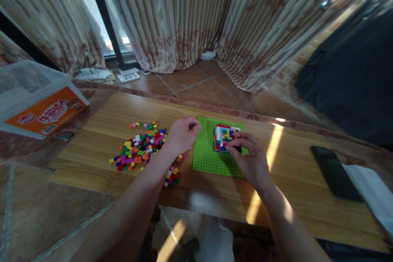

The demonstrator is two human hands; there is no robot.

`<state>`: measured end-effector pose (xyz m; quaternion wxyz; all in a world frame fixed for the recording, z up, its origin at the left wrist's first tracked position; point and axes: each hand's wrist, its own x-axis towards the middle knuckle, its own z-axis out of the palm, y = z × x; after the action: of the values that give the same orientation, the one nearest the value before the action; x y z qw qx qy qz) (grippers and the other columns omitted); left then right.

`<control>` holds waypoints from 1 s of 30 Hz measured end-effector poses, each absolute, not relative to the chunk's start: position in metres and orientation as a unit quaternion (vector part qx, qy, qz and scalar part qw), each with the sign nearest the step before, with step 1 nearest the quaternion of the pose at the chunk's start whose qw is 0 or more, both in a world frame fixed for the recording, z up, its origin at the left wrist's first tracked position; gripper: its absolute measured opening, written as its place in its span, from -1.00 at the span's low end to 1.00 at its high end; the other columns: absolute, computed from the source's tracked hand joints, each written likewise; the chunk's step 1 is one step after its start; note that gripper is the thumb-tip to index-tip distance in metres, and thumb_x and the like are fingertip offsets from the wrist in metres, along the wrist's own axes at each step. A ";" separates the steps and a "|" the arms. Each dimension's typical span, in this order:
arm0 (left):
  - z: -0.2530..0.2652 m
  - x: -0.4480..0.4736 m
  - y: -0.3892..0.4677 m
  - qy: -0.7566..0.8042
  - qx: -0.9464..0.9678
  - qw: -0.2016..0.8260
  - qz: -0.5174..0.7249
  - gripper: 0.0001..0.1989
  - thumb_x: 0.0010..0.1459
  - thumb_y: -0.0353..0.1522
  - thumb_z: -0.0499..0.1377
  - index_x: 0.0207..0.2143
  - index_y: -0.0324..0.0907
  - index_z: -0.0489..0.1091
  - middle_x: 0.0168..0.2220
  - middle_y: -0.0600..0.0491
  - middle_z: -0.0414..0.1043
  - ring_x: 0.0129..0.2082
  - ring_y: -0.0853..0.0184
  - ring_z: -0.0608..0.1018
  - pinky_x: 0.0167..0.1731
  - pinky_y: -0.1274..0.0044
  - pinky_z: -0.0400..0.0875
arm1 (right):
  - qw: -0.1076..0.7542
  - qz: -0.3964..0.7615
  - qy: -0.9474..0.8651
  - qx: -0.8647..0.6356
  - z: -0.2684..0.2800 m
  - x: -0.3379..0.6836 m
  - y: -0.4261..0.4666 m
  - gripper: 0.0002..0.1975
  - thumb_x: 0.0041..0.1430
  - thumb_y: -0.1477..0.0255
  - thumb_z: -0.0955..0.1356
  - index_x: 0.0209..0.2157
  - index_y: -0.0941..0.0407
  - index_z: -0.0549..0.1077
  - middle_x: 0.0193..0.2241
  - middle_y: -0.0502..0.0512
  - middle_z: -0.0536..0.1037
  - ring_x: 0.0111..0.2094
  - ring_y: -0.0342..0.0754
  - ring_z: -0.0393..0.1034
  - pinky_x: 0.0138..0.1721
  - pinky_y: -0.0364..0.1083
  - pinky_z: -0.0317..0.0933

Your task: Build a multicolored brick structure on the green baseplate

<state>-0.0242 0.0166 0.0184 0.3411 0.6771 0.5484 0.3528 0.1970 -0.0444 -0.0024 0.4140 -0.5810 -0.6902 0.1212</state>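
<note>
A green studded baseplate (204, 159) lies on the wooden table. On its upper right part stands a low, layered square structure of toy building bricks (223, 134) in white, red, blue, yellow and other colours. My right hand (251, 157) reaches over the structure's right side, thumb and index finger pinched together at its top; whatever is between the fingertips is too small to make out. Just beyond the baseplate's left edge, my left hand (183, 134) hovers with its fingers closed in a pinch, their contents hidden. Beneath and left of it spreads a pile of loose bricks (138, 151).
A clear plastic tub (33, 100) with an orange label lies at the table's left end. Toward the right are a dark phone-like slab (336, 173) and a white sheet (368, 190). Curtains (178, 20) hang behind the wooden table (101, 131); a dark covered object (353, 69) stands at right.
</note>
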 end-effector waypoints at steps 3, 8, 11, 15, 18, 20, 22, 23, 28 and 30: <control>0.017 -0.024 0.016 0.546 0.676 0.342 0.358 -0.80 0.11 -0.40 0.09 -0.39 -0.22 0.52 -0.49 0.05 0.51 -0.50 0.39 0.46 -0.47 0.59 0.29 | 0.407 0.124 -0.695 -0.580 -0.002 0.198 -0.044 -0.91 0.13 0.34 0.41 -0.43 0.00 0.55 -0.15 0.08 0.52 -0.05 0.09 0.36 -0.01 0.20 0.26; 0.016 -0.024 0.017 0.543 0.678 0.345 0.357 -0.82 0.12 -0.42 0.09 -0.42 -0.23 0.50 -0.50 0.05 0.50 -0.50 0.40 0.45 -0.47 0.59 0.29 | 0.406 0.135 -0.693 -0.580 -0.001 0.198 -0.044 -0.91 0.15 0.34 0.41 -0.43 -0.01 0.55 -0.15 0.07 0.52 -0.06 0.08 0.35 -0.01 0.19 0.25; 0.016 -0.023 0.016 0.541 0.684 0.343 0.349 -0.81 0.12 -0.42 0.09 -0.42 -0.23 0.50 -0.50 0.05 0.50 -0.49 0.39 0.46 -0.46 0.59 0.31 | 0.404 0.127 -0.693 -0.584 -0.002 0.197 -0.044 -0.89 0.16 0.34 0.40 -0.44 -0.02 0.56 -0.16 0.07 0.51 -0.05 0.08 0.33 -0.02 0.19 0.25; 0.017 -0.020 0.015 0.537 0.687 0.343 0.349 -0.82 0.11 -0.44 0.09 -0.40 -0.21 0.50 -0.50 0.07 0.49 -0.48 0.38 0.46 -0.44 0.57 0.35 | 0.405 0.112 -0.697 -0.581 -0.002 0.195 -0.044 -0.88 0.16 0.34 0.39 -0.45 -0.03 0.56 -0.18 0.07 0.52 -0.06 0.09 0.33 -0.03 0.19 0.26; 0.017 -0.018 0.013 0.537 0.687 0.342 0.350 -0.83 0.10 -0.44 0.10 -0.41 -0.19 0.50 -0.53 0.09 0.46 -0.48 0.37 0.46 -0.42 0.56 0.39 | 0.408 0.109 -0.695 -0.582 -0.003 0.194 -0.044 -0.87 0.15 0.35 0.40 -0.46 -0.03 0.56 -0.19 0.06 0.52 -0.08 0.08 0.34 -0.03 0.19 0.25; 0.016 -0.018 0.013 0.537 0.687 0.343 0.350 -0.83 0.10 -0.44 0.10 -0.42 -0.18 0.50 -0.53 0.09 0.46 -0.48 0.37 0.47 -0.42 0.55 0.39 | 0.407 0.113 -0.694 -0.583 -0.003 0.194 -0.044 -0.87 0.15 0.35 0.40 -0.47 -0.02 0.56 -0.18 0.07 0.51 -0.08 0.08 0.35 -0.01 0.20 0.25; 0.015 -0.019 0.014 0.536 0.687 0.343 0.351 -0.83 0.10 -0.44 0.10 -0.43 -0.19 0.50 -0.52 0.08 0.47 -0.48 0.37 0.47 -0.41 0.55 0.39 | 0.411 0.124 -0.693 -0.579 -0.002 0.196 -0.044 -0.90 0.14 0.35 0.41 -0.45 -0.01 0.56 -0.17 0.07 0.52 -0.08 0.07 0.37 0.00 0.19 0.25; 0.015 -0.020 0.015 0.537 0.686 0.343 0.351 -0.83 0.11 -0.43 0.10 -0.42 -0.20 0.51 -0.50 0.07 0.48 -0.48 0.37 0.47 -0.42 0.55 0.38 | 0.418 0.130 -0.689 -0.577 -0.001 0.198 -0.044 -0.91 0.14 0.35 0.41 -0.43 -0.01 0.56 -0.17 0.07 0.52 -0.08 0.06 0.39 0.00 0.18 0.26; 0.016 -0.027 0.018 0.551 0.675 0.344 0.349 -0.80 0.13 -0.40 0.09 -0.37 -0.23 0.52 -0.47 0.04 0.53 -0.49 0.37 0.49 -0.41 0.54 0.36 | 0.502 0.085 -0.640 -0.575 0.009 0.197 -0.047 -0.91 0.19 0.36 0.38 -0.32 0.03 0.55 -0.22 0.08 0.54 -0.15 0.01 0.46 -0.07 0.08 0.34; 0.018 -0.029 0.019 0.557 0.672 0.333 0.356 -0.80 0.13 -0.41 0.09 -0.38 -0.23 0.52 -0.45 0.02 0.54 -0.44 0.35 0.51 -0.36 0.53 0.37 | 0.511 0.076 -0.648 -0.559 0.013 0.187 -0.053 -0.93 0.20 0.39 0.37 -0.32 0.03 0.54 -0.26 0.06 0.54 -0.17 -0.01 0.46 -0.08 0.06 0.35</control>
<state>-0.0290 0.0187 0.0183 0.3333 0.6724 0.5568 0.3560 0.1870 -0.0531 0.0133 0.5114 -0.5591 -0.6481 0.0762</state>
